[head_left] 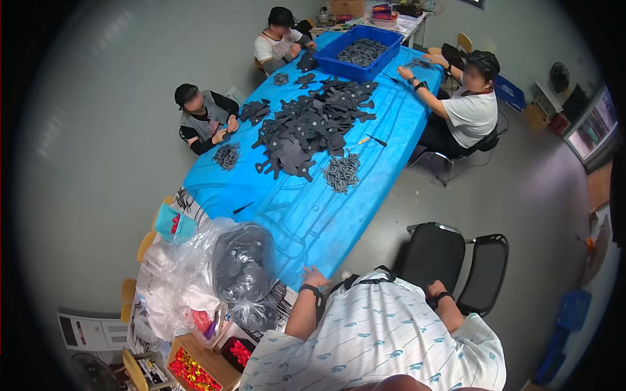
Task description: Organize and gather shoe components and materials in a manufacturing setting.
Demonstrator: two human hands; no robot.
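My left hand [315, 276] rests on the near right corner of the blue-covered table [306, 221], its fingers spread and nothing in them. Down at my right side, my right hand [435, 288] is curled closed beside a black chair [430, 256]; what it holds, if anything, is hidden. Left of my left hand sits a clear plastic bag [242, 260] full of dark grey pieces. Farther up the table lies a large heap of flat dark grey cut-outs [306, 124], with a pile of small grey rod-like parts [341, 173] at its near right.
Three people sit at the table: one person [202, 114] and another [279, 45] along the left, a third [466, 98] on the right. A blue bin [326, 63] of grey parts stands at the far end. A cardboard box [225, 373] of red and yellow pieces is at lower left.
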